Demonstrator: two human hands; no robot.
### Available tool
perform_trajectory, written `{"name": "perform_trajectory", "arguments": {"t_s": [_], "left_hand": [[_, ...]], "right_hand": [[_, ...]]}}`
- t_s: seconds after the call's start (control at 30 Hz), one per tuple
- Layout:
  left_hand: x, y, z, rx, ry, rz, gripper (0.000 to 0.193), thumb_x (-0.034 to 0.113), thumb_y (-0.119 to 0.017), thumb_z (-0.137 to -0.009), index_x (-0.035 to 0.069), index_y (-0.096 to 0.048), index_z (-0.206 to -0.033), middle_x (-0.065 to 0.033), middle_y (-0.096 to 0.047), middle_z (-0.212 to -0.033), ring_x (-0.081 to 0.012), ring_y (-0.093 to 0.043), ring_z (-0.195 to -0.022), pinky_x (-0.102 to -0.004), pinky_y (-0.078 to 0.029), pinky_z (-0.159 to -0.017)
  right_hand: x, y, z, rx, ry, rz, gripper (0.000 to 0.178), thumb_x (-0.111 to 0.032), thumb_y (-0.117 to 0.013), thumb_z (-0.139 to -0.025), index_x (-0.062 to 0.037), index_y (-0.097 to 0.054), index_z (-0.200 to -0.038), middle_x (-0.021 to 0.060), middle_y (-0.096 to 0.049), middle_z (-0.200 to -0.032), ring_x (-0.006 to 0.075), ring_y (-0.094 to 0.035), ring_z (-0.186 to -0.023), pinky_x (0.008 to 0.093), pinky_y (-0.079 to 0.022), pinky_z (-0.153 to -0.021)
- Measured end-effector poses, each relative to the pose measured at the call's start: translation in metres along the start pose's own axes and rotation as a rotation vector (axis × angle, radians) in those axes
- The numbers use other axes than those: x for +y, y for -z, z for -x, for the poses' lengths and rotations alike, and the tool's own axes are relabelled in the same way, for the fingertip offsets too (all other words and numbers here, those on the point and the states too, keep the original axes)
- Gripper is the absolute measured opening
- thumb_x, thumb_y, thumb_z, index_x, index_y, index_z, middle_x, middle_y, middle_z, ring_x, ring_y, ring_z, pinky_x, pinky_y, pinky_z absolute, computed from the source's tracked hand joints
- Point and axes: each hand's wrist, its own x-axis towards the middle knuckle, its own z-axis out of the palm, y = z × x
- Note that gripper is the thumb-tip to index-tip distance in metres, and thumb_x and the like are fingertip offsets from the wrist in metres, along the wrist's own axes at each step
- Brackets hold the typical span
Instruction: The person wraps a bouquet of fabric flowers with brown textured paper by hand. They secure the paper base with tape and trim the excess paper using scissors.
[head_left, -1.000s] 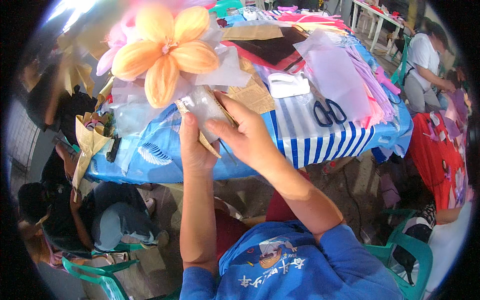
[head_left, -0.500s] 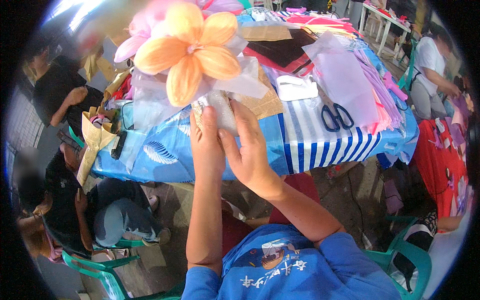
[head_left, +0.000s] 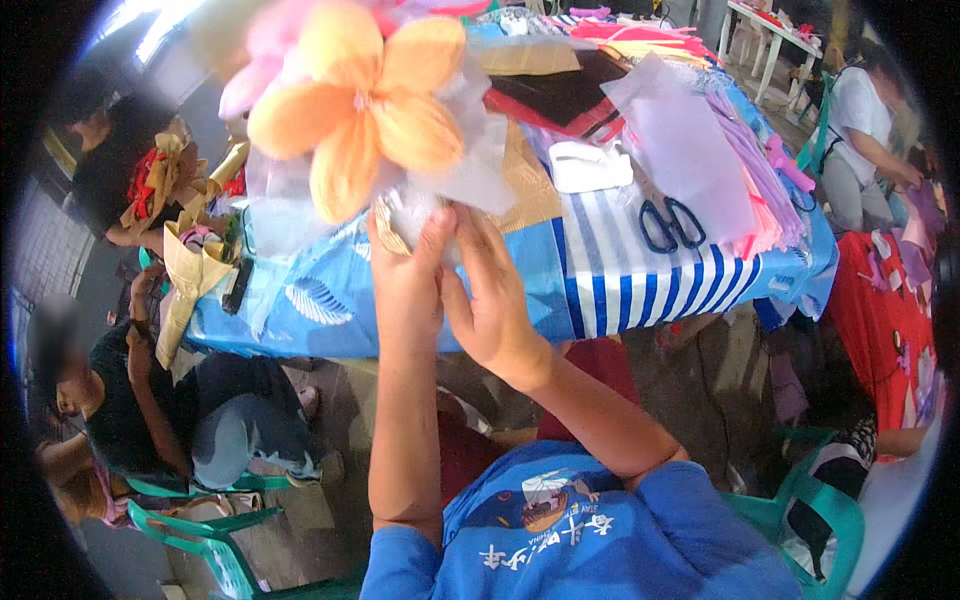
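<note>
Crowded craft tabletop (head_left: 640,270) is filling the upper centre of the frame, draped in a blue cloth with white stripes and carrying black scissors (head_left: 671,224), a pale lilac sheet (head_left: 690,150), dark and red paper stacks (head_left: 570,95) and a white cut piece (head_left: 590,165). Both hands are reaching up at centre frame under a big orange paper flower (head_left: 365,110) that is sitting upper left of centre, backed by crinkly clear wrap (head_left: 470,170). Left hand (head_left: 405,275) is gripping the base of the flower, fingers pressed together around it. Right hand (head_left: 495,300) is lying against the left one, fingers closing on the same base and wrap. Seated people are showing at left edge and upper right, green plastic chairs (head_left: 210,540) at bottom.
</note>
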Motion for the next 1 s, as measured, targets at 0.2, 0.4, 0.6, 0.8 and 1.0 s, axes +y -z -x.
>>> {"name": "perform_trajectory", "arguments": {"t_s": [0.2, 0.4, 0.6, 0.8, 1.0], "left_hand": [[0.007, 0.010, -0.009, -0.045, 0.128, -0.005, 0.051, 0.016, -0.065, -0.077, 0.001, -0.039, -0.118, -0.0059, -0.056, -0.096, -0.0120, -0.054, -0.080, -0.0236, -0.044, -0.066], [0.004, 0.011, -0.019, -0.066, 0.133, -0.083, 0.053, 0.019, -0.068, -0.075, 0.000, -0.039, -0.116, -0.0084, -0.055, -0.097, -0.0128, -0.055, -0.085, -0.0252, -0.045, -0.072], [0.007, 0.016, -0.023, -0.094, 0.199, -0.117, 0.048, 0.021, -0.066, -0.077, 0.001, -0.042, -0.114, -0.0079, -0.056, -0.097, -0.0129, -0.055, -0.085, -0.0255, -0.045, -0.073], [0.006, 0.021, -0.023, -0.090, 0.143, -0.103, 0.043, 0.023, -0.059, -0.082, 0.002, -0.044, -0.117, -0.0070, -0.057, -0.098, -0.0170, -0.058, -0.082, -0.0297, -0.050, -0.066], [0.013, 0.021, -0.022, 0.034, 0.328, 0.125, 0.038, 0.018, -0.062, -0.080, 0.001, -0.047, -0.111, -0.0069, -0.057, -0.098, -0.0172, -0.057, -0.085, -0.0287, -0.047, -0.069]], "right_hand": [[0.008, 0.009, -0.018, -0.034, 0.015, -0.030, 0.042, -0.008, -0.056, -0.077, 0.0095, -0.044, -0.114, 0.0281, -0.045, -0.116, 0.0426, -0.045, -0.105, 0.0406, -0.038, -0.090], [0.029, 0.019, -0.033, -0.118, -0.316, -0.450, 0.043, -0.010, -0.067, -0.072, 0.0048, -0.051, -0.110, 0.0136, -0.058, -0.098, 0.0183, -0.056, -0.091, 0.0289, -0.046, -0.074], [0.019, 0.025, -0.046, -0.182, -0.390, -0.458, 0.041, -0.006, -0.066, -0.072, 0.0045, -0.052, -0.110, 0.0102, -0.058, -0.096, 0.0130, -0.057, -0.082, 0.0250, -0.047, -0.069], [0.013, 0.023, -0.053, -0.265, -0.376, -0.389, 0.043, -0.002, -0.064, -0.074, 0.0045, -0.050, -0.114, 0.0098, -0.058, -0.103, 0.0111, -0.056, -0.087, 0.0223, -0.047, -0.072], [0.016, 0.007, -0.047, -0.179, -0.017, -0.028, 0.047, -0.005, -0.061, -0.071, 0.0017, -0.049, -0.116, 0.0175, -0.056, -0.106, 0.0262, -0.055, -0.098, 0.0322, -0.043, -0.085]]}}
